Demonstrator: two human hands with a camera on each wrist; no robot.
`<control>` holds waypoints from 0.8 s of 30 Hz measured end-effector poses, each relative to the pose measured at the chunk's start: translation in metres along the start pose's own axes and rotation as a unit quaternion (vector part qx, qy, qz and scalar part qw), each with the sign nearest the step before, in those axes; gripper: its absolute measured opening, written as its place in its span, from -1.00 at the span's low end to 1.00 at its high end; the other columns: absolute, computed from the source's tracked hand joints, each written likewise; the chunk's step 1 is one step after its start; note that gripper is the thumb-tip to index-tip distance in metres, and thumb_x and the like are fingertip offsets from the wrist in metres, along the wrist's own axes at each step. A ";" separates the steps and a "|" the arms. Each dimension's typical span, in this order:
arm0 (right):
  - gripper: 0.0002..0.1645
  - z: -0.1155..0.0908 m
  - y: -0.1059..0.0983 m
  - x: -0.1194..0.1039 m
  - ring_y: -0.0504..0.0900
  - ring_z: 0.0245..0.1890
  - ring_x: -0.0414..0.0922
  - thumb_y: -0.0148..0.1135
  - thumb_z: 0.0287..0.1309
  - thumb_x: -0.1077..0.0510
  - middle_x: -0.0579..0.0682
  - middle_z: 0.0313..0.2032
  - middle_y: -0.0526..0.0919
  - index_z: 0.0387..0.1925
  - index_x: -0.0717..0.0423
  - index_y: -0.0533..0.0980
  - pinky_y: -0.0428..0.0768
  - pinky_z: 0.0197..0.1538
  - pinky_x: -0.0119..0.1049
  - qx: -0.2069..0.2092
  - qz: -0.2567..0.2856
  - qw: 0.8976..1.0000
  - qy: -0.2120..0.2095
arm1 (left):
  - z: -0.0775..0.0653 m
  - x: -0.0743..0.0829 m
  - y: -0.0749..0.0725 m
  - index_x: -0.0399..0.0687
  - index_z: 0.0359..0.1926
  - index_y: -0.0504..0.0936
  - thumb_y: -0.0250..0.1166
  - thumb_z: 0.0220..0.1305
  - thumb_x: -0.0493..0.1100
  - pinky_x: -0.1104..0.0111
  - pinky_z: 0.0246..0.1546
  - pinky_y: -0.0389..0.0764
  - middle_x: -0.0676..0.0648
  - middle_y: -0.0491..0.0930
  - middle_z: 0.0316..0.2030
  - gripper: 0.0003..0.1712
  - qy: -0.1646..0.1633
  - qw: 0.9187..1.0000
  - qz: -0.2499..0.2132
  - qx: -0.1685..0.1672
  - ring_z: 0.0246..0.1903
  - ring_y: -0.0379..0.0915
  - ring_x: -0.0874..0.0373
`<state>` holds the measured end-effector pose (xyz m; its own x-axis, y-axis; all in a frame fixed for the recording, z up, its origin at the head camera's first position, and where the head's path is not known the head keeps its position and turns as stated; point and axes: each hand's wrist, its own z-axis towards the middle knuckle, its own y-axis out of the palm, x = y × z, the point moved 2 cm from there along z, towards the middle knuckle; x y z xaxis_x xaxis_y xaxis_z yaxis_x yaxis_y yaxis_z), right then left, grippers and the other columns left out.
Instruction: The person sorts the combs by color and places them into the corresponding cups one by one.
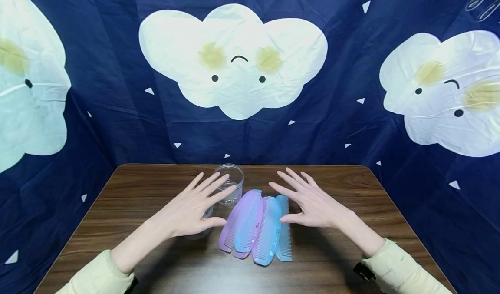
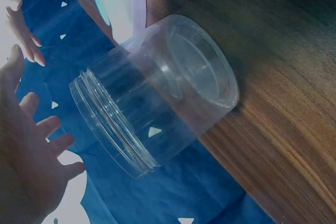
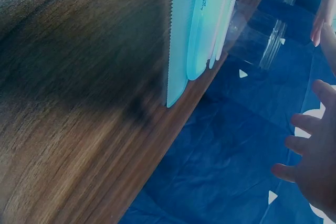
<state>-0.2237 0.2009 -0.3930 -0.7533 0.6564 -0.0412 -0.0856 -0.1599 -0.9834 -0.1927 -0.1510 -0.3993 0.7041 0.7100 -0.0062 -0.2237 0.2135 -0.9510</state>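
Several combs, some purple [image 1: 233,224] and some blue [image 1: 267,237], lie overlapping in a fan on the wooden table. My left hand [image 1: 195,209] hovers to their left with fingers spread, holding nothing. Beneath it stands a clear plastic jar [image 2: 157,95], mostly hidden by the hand in the head view. A second clear jar [image 1: 233,196] stands farther back, partly behind the left fingertips. On the other side, my right hand [image 1: 312,203] is held above the table with spread fingers, its thumb over the rightmost blue comb [image 3: 181,35] in the head view. It grips nothing.
The brown wooden table [image 1: 351,250] ends at a back edge against a dark blue cloth [image 1: 117,68] with white cloud faces. The cloth also hangs along both sides. Light sleeves cover both forearms, and a dark strap [image 1: 364,271] shows at the right wrist.
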 end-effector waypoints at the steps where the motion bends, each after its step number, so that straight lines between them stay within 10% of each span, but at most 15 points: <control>1: 0.14 0.000 0.000 0.000 -0.06 0.66 0.13 0.20 0.13 -0.58 -0.03 0.66 -0.04 0.62 -0.41 0.00 0.03 0.54 0.35 0.000 0.001 1.000 0.000 | 0.000 0.000 0.000 0.35 0.61 0.12 0.10 0.32 0.52 -0.20 0.52 0.09 -0.01 0.05 0.64 -0.05 -0.001 1.000 -0.001 0.002 0.62 -0.02 -0.07; 24: 0.12 -0.005 0.001 -0.002 0.09 0.62 0.16 0.34 0.15 -0.44 -0.02 0.62 0.11 0.61 -0.35 0.06 0.13 0.50 0.34 0.032 0.028 0.999 0.011 | -0.016 -0.006 0.002 0.31 0.64 0.04 0.34 0.27 0.33 -0.17 0.55 0.03 -0.07 0.06 0.63 0.05 -0.144 0.982 -0.106 0.052 0.62 -0.05 -0.09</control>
<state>-0.2195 0.2031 -0.3948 -0.7433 0.6615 -0.0997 -0.0859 -0.2422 -0.9664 -0.1863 -0.1657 -0.4065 0.5255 0.7995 0.2908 -0.1703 0.4338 -0.8848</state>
